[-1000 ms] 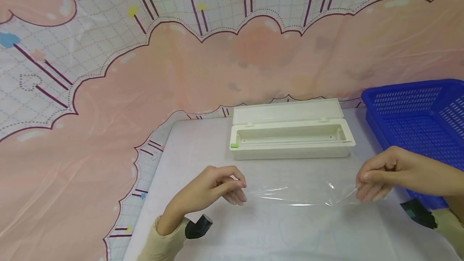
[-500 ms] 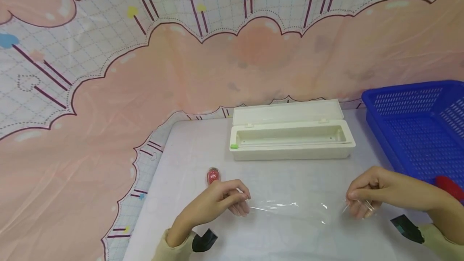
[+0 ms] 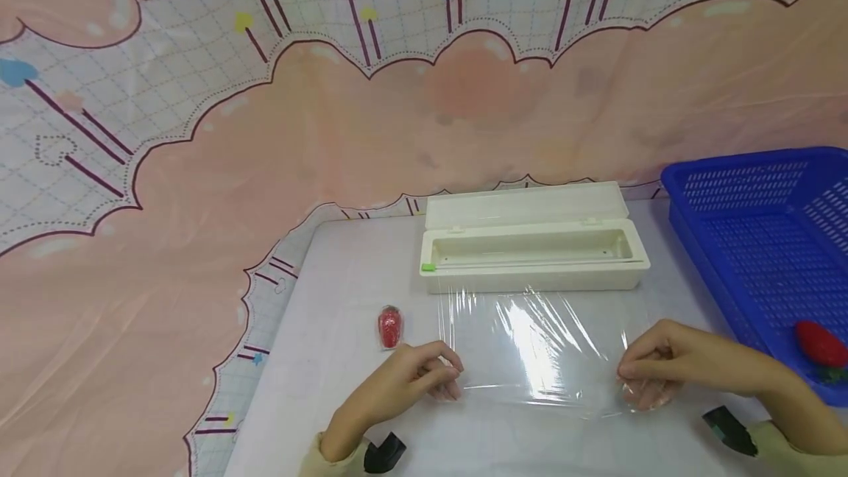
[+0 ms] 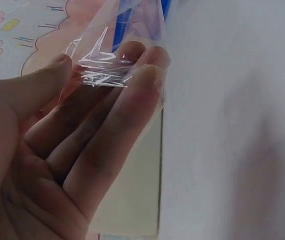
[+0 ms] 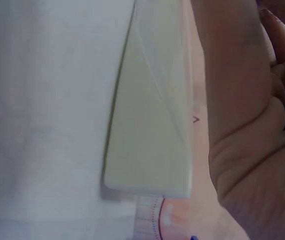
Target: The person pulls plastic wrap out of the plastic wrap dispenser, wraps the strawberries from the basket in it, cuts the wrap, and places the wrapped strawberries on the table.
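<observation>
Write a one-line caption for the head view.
Both hands stretch cling film before the open dispenser box.

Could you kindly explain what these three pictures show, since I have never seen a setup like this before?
No machine here: a person works with bare hands and wears three cameras. The wide picture comes from the head; the two close ones come from the wrists. On the white table sit an open cream dispenser box, a small wrapped red item and a blue basket with a strawberry inside. The left hand and right hand each pinch a near corner of a clear plastic film, spread between the hands and the box. The left wrist view shows the film between thumb and fingers.
</observation>
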`<state>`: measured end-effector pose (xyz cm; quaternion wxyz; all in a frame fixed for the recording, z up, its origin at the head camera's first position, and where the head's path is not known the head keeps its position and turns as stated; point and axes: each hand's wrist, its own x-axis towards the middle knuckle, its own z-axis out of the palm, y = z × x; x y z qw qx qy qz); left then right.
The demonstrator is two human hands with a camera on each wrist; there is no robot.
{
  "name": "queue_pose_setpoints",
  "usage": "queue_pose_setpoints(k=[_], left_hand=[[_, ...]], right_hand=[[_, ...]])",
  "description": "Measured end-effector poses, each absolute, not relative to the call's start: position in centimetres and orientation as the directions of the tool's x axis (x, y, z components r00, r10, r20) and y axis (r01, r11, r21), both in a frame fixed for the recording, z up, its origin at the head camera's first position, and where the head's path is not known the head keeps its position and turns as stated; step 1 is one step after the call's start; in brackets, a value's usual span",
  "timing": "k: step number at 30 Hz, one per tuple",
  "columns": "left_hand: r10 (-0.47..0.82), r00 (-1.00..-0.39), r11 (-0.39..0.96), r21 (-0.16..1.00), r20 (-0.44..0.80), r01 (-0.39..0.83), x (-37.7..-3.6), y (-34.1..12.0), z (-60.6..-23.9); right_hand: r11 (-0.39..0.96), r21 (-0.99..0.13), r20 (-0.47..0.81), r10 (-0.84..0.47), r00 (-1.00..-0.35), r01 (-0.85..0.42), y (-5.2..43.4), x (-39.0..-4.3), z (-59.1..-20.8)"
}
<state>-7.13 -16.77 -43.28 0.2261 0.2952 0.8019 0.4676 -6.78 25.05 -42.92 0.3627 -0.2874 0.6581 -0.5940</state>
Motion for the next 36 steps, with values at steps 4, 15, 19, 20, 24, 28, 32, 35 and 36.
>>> queue_pose_setpoints(k=[4, 15, 19, 20, 24, 28, 32, 35, 36], left_hand=[[0.684, -0.725, 0.407, 0.870, -0.088, 0.279, -7.1, -16.8, -43.9], [0.716, -0.695, 0.372, 0.874, -0.056, 0.312, -7.3, -17.0, -45.1], [0.723, -0.689, 0.369, 0.875, -0.059, 0.312, -7.2, -17.1, -45.5], [0.723, -0.688, 0.372, 0.873, -0.061, 0.314, -7.2, -17.1, -45.7], [0.721, -0.689, 0.389, 0.865, -0.072, 0.316, -7.3, -17.1, -46.0], [0.729, -0.681, 0.389, 0.861, -0.069, 0.329, -7.3, -17.0, -46.2], [0.759, -0.651, 0.368, 0.838, -0.019, 0.404, -7.4, -17.1, -46.2], [0.777, -0.629, 0.365, 0.805, 0.014, 0.468, -7.5, -17.1, -46.3], [0.782, -0.623, 0.368, 0.795, 0.017, 0.483, -7.5, -17.2, -46.3]], right_hand=[[0.115, -0.992, -0.119, -0.815, -0.567, 0.043, 24.8, -6.7, -43.8], [0.148, -0.981, -0.054, -0.832, -0.552, -0.127, 25.2, -6.7, -45.9], [0.181, -0.967, -0.052, -0.826, -0.561, -0.177, 25.2, -6.6, -46.2], [0.190, -0.964, -0.054, -0.825, -0.562, -0.186, 25.1, -6.6, -46.2], [0.198, -0.958, -0.048, -0.827, -0.559, -0.210, 25.2, -6.4, -46.4], [0.167, -0.958, -0.019, -0.850, -0.526, -0.234, 25.3, -6.2, -46.6], [0.164, -0.950, -0.012, -0.870, -0.493, -0.266, 25.3, -6.0, -46.8], [0.179, -0.942, -0.021, -0.876, -0.482, -0.284, 25.4, -5.9, -46.8], [0.181, -0.940, -0.022, -0.878, -0.479, -0.289, 25.4, -5.9, -46.8]])
